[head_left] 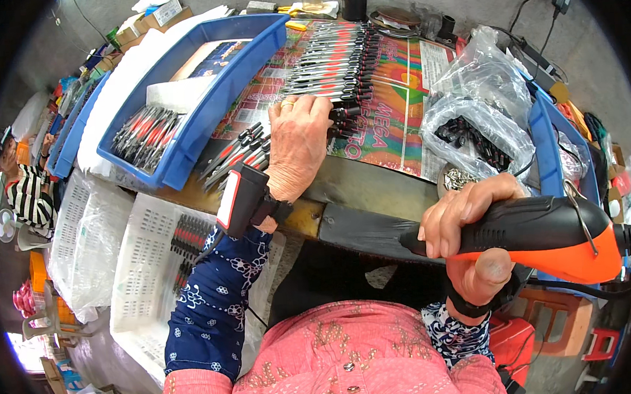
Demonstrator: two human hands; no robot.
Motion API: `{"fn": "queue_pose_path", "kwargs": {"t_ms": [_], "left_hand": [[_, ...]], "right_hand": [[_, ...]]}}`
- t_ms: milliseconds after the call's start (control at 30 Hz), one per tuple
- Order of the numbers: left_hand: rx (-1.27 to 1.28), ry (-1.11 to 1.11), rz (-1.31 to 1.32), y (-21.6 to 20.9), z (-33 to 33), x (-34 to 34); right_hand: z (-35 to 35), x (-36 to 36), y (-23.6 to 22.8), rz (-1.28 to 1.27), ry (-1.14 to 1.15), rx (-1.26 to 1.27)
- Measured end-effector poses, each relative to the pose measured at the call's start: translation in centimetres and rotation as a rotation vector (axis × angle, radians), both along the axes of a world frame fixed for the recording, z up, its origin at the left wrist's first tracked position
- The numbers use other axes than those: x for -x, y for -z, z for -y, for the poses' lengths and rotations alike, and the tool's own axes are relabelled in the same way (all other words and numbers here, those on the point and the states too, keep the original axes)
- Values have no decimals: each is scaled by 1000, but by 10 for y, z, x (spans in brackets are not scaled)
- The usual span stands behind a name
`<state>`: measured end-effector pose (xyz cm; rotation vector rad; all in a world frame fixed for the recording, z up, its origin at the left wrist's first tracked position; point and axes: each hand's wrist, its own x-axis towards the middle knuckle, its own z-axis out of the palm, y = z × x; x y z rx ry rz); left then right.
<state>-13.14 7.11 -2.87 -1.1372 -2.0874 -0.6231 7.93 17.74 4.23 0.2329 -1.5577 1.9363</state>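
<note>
My left hand (298, 144) reaches onto the bench with its fingers curled down at the near end of a long row of slim pen-like tools (333, 60), silver and red with black ends. The fingertips are hidden, so I cannot make out what is between them. More of these tools (236, 157) lie in a loose bundle beside the wrist. My right hand (459, 214) grips a black and orange electric screwdriver (546, 231), held level near the bench's front edge with its narrow tip pointing left.
A blue tray (172, 177) at the left holds more slim tools. To the right are an open plastic bag (453, 108) of black parts and small metal pieces (459, 178). A white basket (138, 277) stands below the bench; another person (30, 194) is at far left.
</note>
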Motion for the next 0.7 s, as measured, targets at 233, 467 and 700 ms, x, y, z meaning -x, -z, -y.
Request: {"fn": "queue_pose_path", "kwargs": {"t_ms": [233, 467, 700], "left_hand": [[-318, 217, -41, -24, 9, -19], [-402, 326, 773, -29, 47, -89], [-578, 479, 1592, -16, 83, -139]], "right_hand": [[2, -5, 0, -87, -124, 89], [-10, 2, 7, -236, -334, 26], [3, 5, 3, -198, -205, -247]]}}
